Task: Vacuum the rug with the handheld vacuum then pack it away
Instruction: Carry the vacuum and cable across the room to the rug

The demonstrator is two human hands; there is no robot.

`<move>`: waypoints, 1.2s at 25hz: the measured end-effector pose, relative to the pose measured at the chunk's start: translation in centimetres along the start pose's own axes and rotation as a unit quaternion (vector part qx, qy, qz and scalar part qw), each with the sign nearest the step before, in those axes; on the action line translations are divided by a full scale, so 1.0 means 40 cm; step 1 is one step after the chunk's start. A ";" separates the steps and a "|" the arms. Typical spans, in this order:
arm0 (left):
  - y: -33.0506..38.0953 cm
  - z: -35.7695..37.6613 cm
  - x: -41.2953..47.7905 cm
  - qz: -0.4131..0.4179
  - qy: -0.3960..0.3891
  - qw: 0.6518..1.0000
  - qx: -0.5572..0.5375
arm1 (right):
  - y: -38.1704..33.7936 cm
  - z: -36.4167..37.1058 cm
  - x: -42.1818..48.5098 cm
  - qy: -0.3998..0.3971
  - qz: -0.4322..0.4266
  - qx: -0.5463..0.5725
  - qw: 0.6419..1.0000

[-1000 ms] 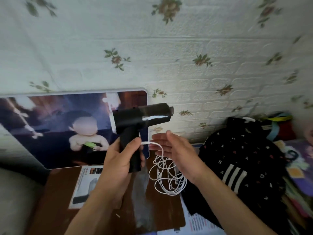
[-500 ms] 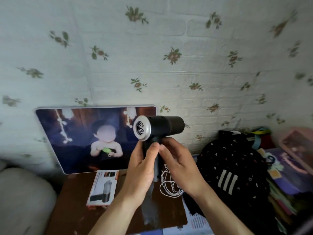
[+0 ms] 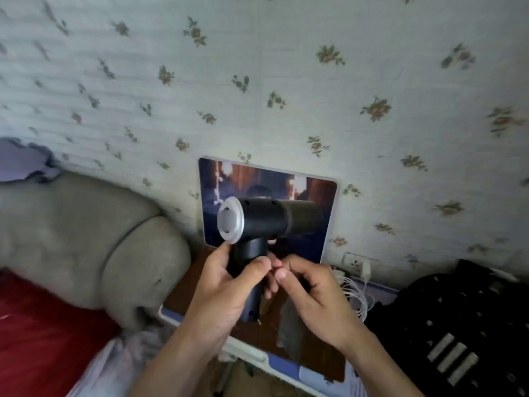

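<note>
I hold the black handheld vacuum [image 3: 272, 219] upright in front of me, above a small brown table [image 3: 257, 330]. Its barrel lies level, the silver ring end facing left. My left hand [image 3: 226, 287] is wrapped around the vacuum's handle. My right hand [image 3: 312, 293] is curled against the handle's right side, fingertips touching the left thumb; what it pinches is hidden. A coiled white cable [image 3: 356, 293] lies on the table to the right of my hands. No rug is in view.
A framed photo [image 3: 323, 193] leans on the flowered wall behind the vacuum, with a wall socket [image 3: 355, 262] and plug beside it. A grey padded headboard [image 3: 86, 239] and red bedding [image 3: 37, 333] are at left. A black patterned bag [image 3: 458, 325] sits at right.
My view has swung left, so the bed and headboard now show. The vacuum has stayed raised and turned, its silver end still facing left. The product box on the table is out of sight.
</note>
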State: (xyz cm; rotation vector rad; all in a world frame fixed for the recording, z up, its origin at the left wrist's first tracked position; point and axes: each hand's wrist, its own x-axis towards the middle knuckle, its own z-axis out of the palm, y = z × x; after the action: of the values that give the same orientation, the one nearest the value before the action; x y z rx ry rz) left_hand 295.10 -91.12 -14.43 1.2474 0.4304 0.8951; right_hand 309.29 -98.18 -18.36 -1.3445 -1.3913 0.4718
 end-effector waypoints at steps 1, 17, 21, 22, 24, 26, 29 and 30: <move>0.012 -0.020 -0.038 0.011 0.027 0.999 0.012 | -0.001 0.014 -0.013 -0.016 -0.007 -0.009 1.000; 0.350 -0.221 -0.838 0.155 0.470 0.864 0.091 | -0.335 0.524 -0.197 -0.240 -0.152 0.148 0.947; 0.385 -0.239 -1.023 0.165 0.520 0.833 0.093 | -0.437 0.644 -0.301 -0.287 -0.160 0.180 0.927; 0.393 -0.242 -1.079 0.168 0.529 0.827 0.093 | -0.464 0.676 -0.339 -0.298 -0.156 0.194 0.922; 0.411 -0.244 -1.200 0.177 0.545 0.815 0.092 | -0.528 0.738 -0.423 -0.313 -0.164 0.206 0.913; 0.430 -0.244 -1.323 0.190 0.563 0.799 0.093 | -0.601 0.792 -0.505 -0.333 -0.170 0.211 0.903; 0.453 -0.247 -1.525 0.223 0.606 0.760 0.077 | -0.726 0.883 -0.634 -0.380 -0.196 0.214 0.878; 0.456 -0.245 -1.593 0.232 0.619 0.746 0.075 | -0.767 0.917 -0.680 -0.397 -0.204 0.216 0.868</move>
State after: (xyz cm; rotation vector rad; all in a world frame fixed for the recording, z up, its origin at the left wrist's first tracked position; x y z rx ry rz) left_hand 243.35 -133.56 -11.71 0.7182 1.2875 2.1431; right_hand 257.54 -116.66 -15.59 -0.4441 -2.0152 1.0450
